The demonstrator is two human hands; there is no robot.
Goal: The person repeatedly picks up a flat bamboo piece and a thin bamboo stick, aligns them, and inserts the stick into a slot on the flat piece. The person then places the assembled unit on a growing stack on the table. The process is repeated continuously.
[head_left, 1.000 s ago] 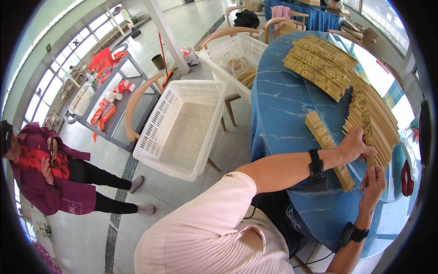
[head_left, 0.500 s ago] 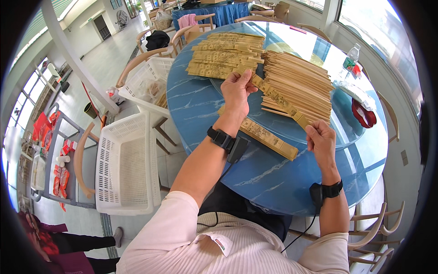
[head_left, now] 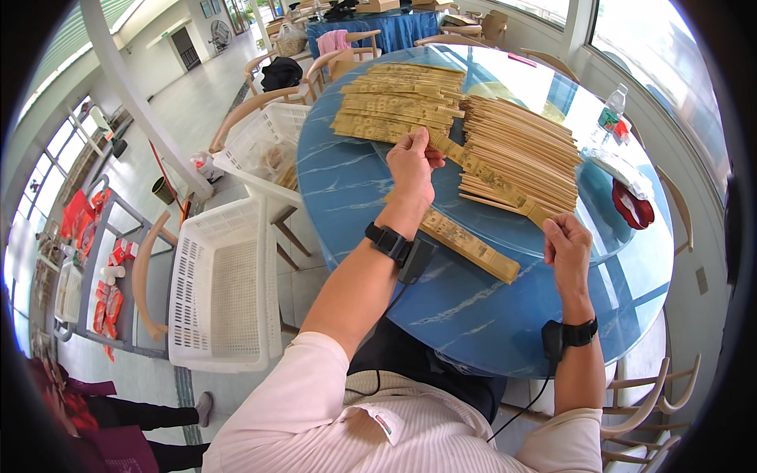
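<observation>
Right of centre, a gold printed strip point(head_left: 494, 180) is held near both ends in finger pinches by the left hand point(head_left: 412, 169) and right hand point(head_left: 569, 246), apparently for tautness.

Daylight through large windows point(head_left: 662, 79); pale floor point(head_left: 206, 83), white pillar point(head_left: 142, 102); curved wooden chairs point(head_left: 140, 276); blue-draped table point(head_left: 347, 30) at back.

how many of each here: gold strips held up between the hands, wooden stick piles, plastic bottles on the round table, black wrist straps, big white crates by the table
held gold strip: 1
wooden stick pile: 1
plastic bottle: 1
wrist straps: 2
white crates: 2
total: 7
</observation>
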